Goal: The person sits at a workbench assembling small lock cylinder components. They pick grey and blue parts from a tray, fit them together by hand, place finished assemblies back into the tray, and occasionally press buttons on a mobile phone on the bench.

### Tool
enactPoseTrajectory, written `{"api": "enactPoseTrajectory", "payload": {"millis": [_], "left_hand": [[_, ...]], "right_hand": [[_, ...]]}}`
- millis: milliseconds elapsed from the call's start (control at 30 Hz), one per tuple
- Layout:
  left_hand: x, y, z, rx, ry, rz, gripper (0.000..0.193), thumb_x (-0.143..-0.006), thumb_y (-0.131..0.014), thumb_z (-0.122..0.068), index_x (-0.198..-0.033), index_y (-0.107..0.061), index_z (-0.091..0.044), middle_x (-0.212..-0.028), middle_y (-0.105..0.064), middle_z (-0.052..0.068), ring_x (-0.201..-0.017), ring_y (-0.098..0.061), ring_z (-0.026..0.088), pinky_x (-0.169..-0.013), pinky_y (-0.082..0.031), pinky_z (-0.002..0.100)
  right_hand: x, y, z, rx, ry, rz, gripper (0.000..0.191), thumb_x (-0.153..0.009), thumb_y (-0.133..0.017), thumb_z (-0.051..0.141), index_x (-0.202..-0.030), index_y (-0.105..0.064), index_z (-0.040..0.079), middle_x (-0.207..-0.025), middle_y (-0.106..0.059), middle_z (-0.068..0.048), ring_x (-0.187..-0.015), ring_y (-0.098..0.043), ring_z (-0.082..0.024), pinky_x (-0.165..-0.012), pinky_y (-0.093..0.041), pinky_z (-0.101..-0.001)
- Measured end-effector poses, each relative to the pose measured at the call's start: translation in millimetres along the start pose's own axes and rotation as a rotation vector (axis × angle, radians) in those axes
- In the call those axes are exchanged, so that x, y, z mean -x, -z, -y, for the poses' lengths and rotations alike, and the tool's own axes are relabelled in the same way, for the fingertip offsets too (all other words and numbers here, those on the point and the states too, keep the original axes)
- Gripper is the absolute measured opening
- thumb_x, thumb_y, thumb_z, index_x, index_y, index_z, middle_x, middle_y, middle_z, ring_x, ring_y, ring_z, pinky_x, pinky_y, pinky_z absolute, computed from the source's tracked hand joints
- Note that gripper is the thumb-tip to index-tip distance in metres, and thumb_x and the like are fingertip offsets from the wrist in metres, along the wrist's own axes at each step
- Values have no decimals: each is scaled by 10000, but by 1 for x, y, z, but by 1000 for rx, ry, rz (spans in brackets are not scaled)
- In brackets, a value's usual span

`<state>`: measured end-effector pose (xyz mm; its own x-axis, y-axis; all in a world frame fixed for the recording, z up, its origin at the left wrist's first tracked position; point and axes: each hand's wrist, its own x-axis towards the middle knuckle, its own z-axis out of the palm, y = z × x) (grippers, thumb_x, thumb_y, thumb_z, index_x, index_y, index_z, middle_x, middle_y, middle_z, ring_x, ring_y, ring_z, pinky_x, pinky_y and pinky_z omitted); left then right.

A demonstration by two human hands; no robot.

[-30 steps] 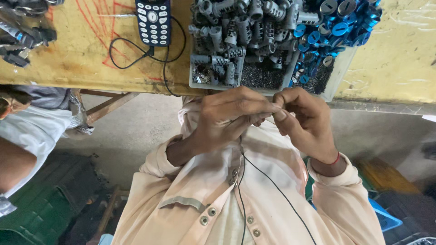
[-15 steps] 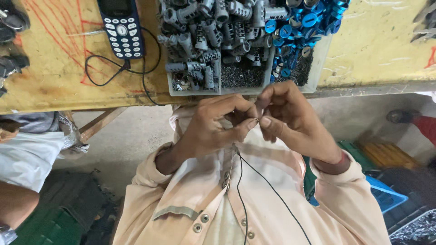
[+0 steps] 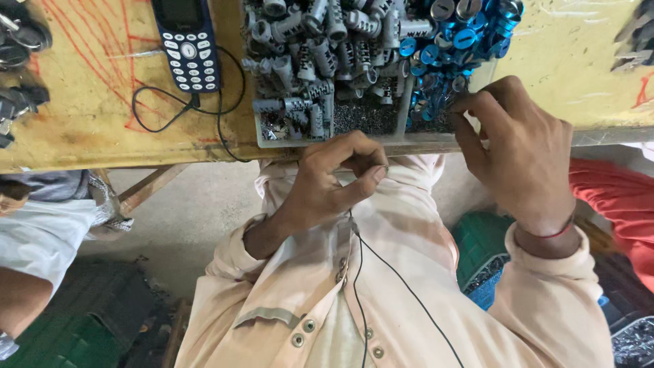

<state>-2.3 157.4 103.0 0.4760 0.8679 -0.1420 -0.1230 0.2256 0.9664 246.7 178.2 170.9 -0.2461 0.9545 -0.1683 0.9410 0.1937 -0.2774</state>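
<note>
My left hand (image 3: 334, 178) is curled just below the table edge, pinching a small metal part (image 3: 383, 167) between thumb and fingers. My right hand (image 3: 514, 150) reaches up to the tray (image 3: 327, 136), its fingertips in the compartment of blue round caps (image 3: 449, 48); whether it holds one I cannot tell. The tray's left compartment holds several grey metal cylinders (image 3: 320, 48) over small dark bits. A thin black cable (image 3: 402, 283) runs down my pale shirt.
A dark blue keypad phone (image 3: 185, 44) lies on the yellow wooden table (image 3: 82, 116) with a looped black cable (image 3: 177, 105). Dark metal parts (image 3: 20, 61) lie at the far left. Another person's pale clothing (image 3: 37, 232) is at left. Green crates (image 3: 480, 249) sit below.
My hands were together in front of my chest. Now my right hand has moved away, up and right to the blue caps, while my left hand stays holding the small part.
</note>
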Motion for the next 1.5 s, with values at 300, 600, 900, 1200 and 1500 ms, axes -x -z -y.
{"api": "enactPoseTrajectory", "payload": {"millis": [300,600,900,1200,1500], "left_hand": [[-6,-5,0,-16,15,25,107,-1019,-707,-79,-1073,-664,2,-971,-665,28,-832,-666,63,-741,-581,237],[7,-20,-4,415,182,101,196,-1103,-629,-161,-1185,-605,16,-1046,-679,57,-853,-682,91,-777,-609,270],[13,-15,-6,287,61,91,184,-1127,-620,-180,-1201,-596,-13,-1061,-648,44,-887,-693,86,-791,-609,243],[22,2,-4,298,159,174,192,-1086,-674,-181,-1158,-645,-6,-995,-664,3,-837,-597,36,-726,-510,209],[31,-10,1,561,285,57,215,-1067,-665,-164,-1185,-629,11,-934,-642,14,-749,-616,56,-672,-528,228]], "right_hand": [[28,-25,-10,-1146,-293,-105,80,-1023,-747,6,-1007,-674,-22,-988,-634,-95,-770,-650,-100,-669,-505,-240],[41,-40,19,-1093,-43,8,150,-896,-789,-8,-986,-671,-33,-1023,-663,-105,-808,-657,-106,-675,-557,-219],[52,-64,31,-1253,-18,-135,107,-979,-717,0,-1060,-649,-15,-1043,-636,-99,-861,-658,-134,-728,-560,-240],[49,-77,23,-782,414,-340,278,-820,-820,-139,-1052,-724,-20,-944,-709,-136,-788,-745,-238,-683,-610,-334],[65,-102,37,-770,227,-512,376,-863,-859,-46,-1144,-609,-25,-940,-715,-164,-809,-750,-232,-633,-548,-285]]}}
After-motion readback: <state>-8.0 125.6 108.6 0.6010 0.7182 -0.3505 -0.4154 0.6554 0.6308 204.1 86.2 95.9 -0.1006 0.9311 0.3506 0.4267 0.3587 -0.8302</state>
